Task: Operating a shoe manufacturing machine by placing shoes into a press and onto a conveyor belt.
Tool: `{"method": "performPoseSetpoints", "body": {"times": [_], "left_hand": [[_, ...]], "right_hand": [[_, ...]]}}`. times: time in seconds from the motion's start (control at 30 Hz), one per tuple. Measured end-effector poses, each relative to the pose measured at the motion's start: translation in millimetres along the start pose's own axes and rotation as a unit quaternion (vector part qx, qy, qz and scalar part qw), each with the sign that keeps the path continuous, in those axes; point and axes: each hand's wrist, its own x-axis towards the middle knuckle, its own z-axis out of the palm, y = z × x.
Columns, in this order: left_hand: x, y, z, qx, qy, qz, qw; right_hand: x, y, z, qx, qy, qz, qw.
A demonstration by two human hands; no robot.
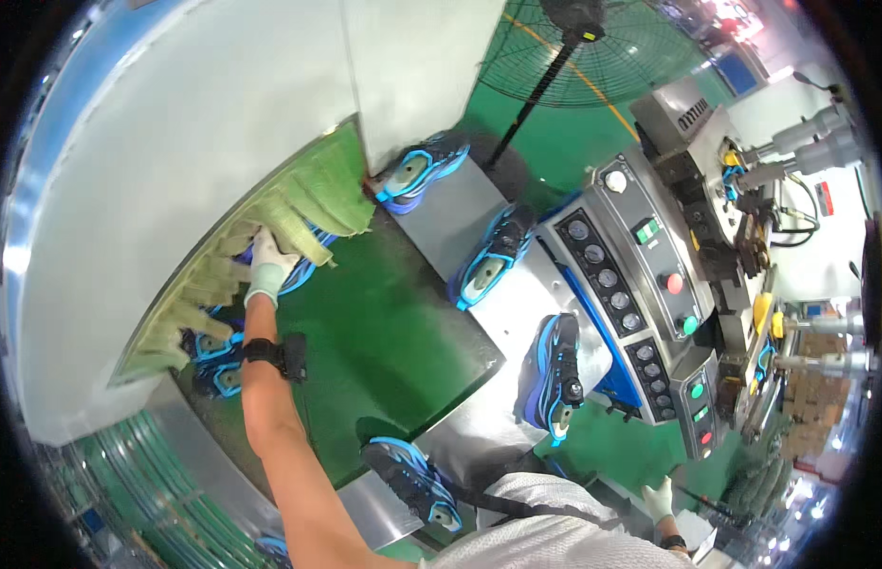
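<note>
My left hand, in a pale glove, reaches to the green strip curtain of a large white machine. It is closed over a black and blue athletic shoe, partly hidden by the strips and the hand. Nearer me, another blue and black shoe lies at the curtain's edge. Low on the right, my gloved right hand hangs beside my body, thumb and fingers apart, with nothing visible in it.
A green conveyor belt runs from the curtain. On the metal ledge around it stand several shoes, including one beside the control panel. A pedestal fan is at the back; metal tubing lies lower left.
</note>
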Motion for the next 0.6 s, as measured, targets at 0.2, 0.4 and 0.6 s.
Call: {"method": "performPoseSetpoints", "body": {"times": [0.2, 0.4, 0.6], "left_hand": [[-39, -33, 43, -0.212, 0.048, -0.019, 0.976], [-128, 135, 26, -0.009, -0.029, -0.189, 0.981], [-225, 197, -39, -0.05, -0.103, -0.138, 0.984]], "right_hand": [[30, 44, 49, 0.271, 0.025, -0.043, 0.961], [-14, -155, -44, 0.183, -0.01, -0.113, 0.977], [-20, -238, -88, 0.215, -0.109, -0.257, 0.936]]}}
